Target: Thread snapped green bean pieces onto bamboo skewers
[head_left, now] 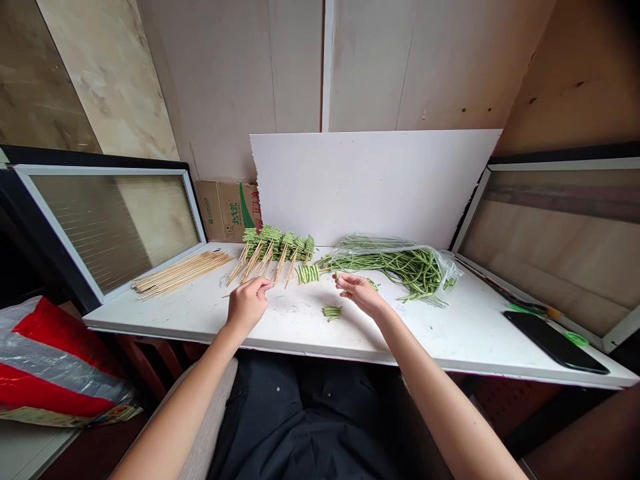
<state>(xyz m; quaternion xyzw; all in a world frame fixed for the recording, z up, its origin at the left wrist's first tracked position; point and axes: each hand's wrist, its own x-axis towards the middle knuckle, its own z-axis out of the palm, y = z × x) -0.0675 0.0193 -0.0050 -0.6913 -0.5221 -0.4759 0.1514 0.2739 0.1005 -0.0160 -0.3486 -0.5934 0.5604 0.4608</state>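
Observation:
My left hand (pixel 249 303) pinches a thin bamboo skewer whose far part carries a row of short green bean pieces (pixel 308 274). To its right, my right hand (pixel 359 292) is closed at the fingertips on a small piece of green bean (pixel 337 275), apart from the skewer's end. Below and between the hands, a little pile of cut bean pieces (pixel 332 312) lies on the white table. Behind my left hand are several finished bean skewers (pixel 280 241), stacked with their bare sticks pointing toward me.
Loose bamboo skewers (pixel 183 272) lie at the left. A clear plastic bag of long green beans (pixel 400 263) rests at the back right. A black phone (pixel 556 341) and scissors (pixel 525 303) are at the right end. A cardboard box (pixel 227 210) and a white board (pixel 375 183) stand behind.

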